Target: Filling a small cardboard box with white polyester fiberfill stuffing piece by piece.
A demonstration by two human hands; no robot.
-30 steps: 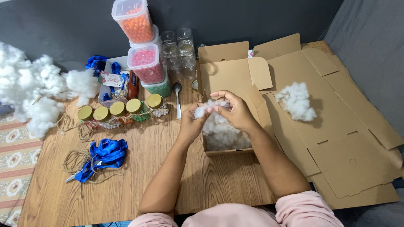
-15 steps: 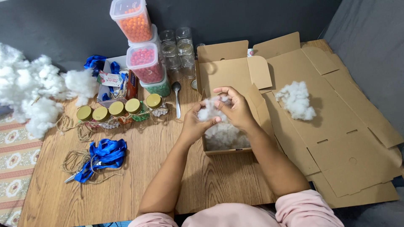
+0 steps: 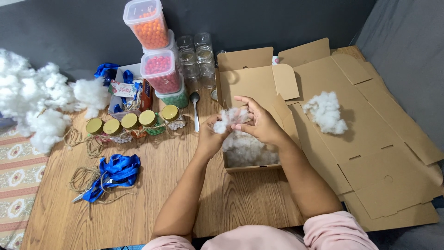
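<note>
We look down on a light brown wood-grain table point(image 3: 152, 203) that fills most of the view. Behind it we see a dark grey fabric backing point(image 3: 286, 21), matte and plain, running along the far edge. At the right, a paler grey cloth surface point(image 3: 407, 60) slopes past the table's corner. At the lower left lies a patterned rug in red, cream and green stripes point(image 3: 16, 176). The light is soft and even, with faint shadows.

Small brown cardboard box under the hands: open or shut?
Open: the small brown cardboard box has its lid flap raised, with white stuffing visible inside.
</note>
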